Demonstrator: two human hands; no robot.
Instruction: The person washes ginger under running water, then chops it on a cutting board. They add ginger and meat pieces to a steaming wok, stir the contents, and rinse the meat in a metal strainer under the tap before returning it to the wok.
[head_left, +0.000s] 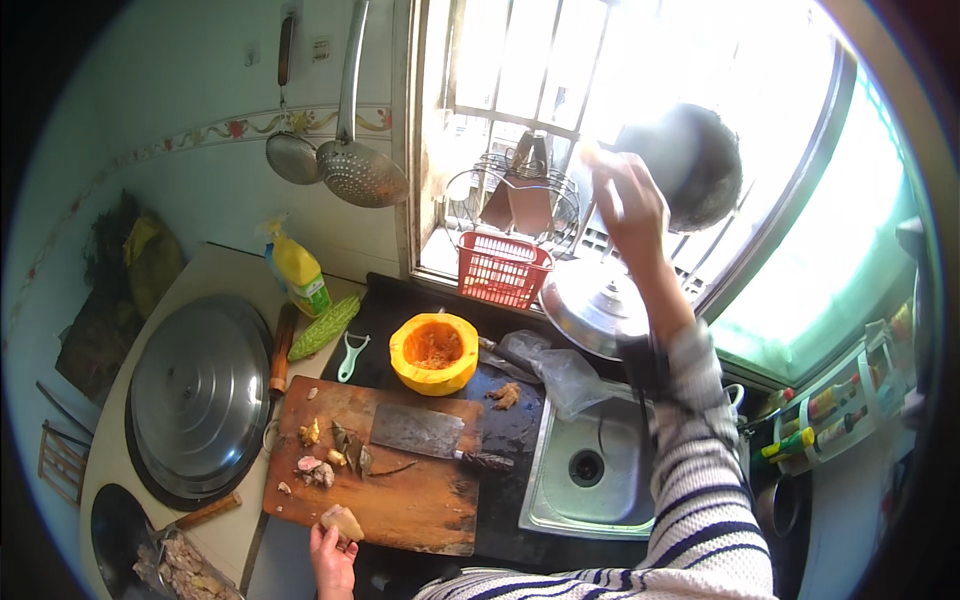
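Observation:
My left hand (333, 559) grips a pale, cut piece of food (343, 522), possibly ginger, at the near edge of the wooden cutting board (427, 517). My right hand (630, 199) is raised high in front of the bright window; glare and blur hide whether its fingertips pinch anything. A cleaver (418, 430) lies flat on the board, its handle over the right edge. Left of the blade are dried leaves (351, 448), yellow ginger pieces (310, 433) and a lump of raw meat (319, 472). Behind the board stands a hollowed yellow pumpkin (434, 354).
A steel sink (589, 457) is at the right, beside a crumpled plastic bag (562, 367). A metal lid (600, 304) and red basket (504, 270) stand by the window. Leftward are a peeler (351, 358), bitter melon (325, 328), large wok lid (201, 397) and container of meat (191, 566).

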